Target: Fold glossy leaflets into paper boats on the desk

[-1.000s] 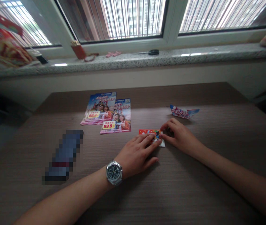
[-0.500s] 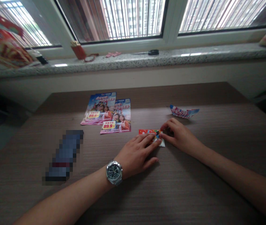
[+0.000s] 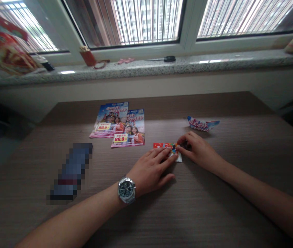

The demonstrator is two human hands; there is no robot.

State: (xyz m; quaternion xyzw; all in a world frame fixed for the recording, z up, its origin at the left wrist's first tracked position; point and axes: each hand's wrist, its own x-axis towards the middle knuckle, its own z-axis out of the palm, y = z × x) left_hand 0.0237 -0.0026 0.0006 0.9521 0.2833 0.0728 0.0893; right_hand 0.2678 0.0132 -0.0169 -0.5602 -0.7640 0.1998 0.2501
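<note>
A small folded flyer [image 3: 163,146], red and multicoloured, lies on the brown wooden table [image 3: 193,206]. My left hand [image 3: 151,170], with a wristwatch, rests flat on the table with its fingers stretched out and pressing the flyer's near edge. My right hand [image 3: 199,150] has its fingers curled and pinches the flyer's right end. A folded paper boat [image 3: 202,124] made from a flyer sits just beyond my right hand.
Two overlapping flat flyers [image 3: 120,124] lie at the table's middle back. A blurred oblong object [image 3: 70,172] lies to the left. The stone windowsill [image 3: 213,62] holds scissors [image 3: 169,59], a red cup [image 3: 87,57] and a colourful bag [image 3: 4,51].
</note>
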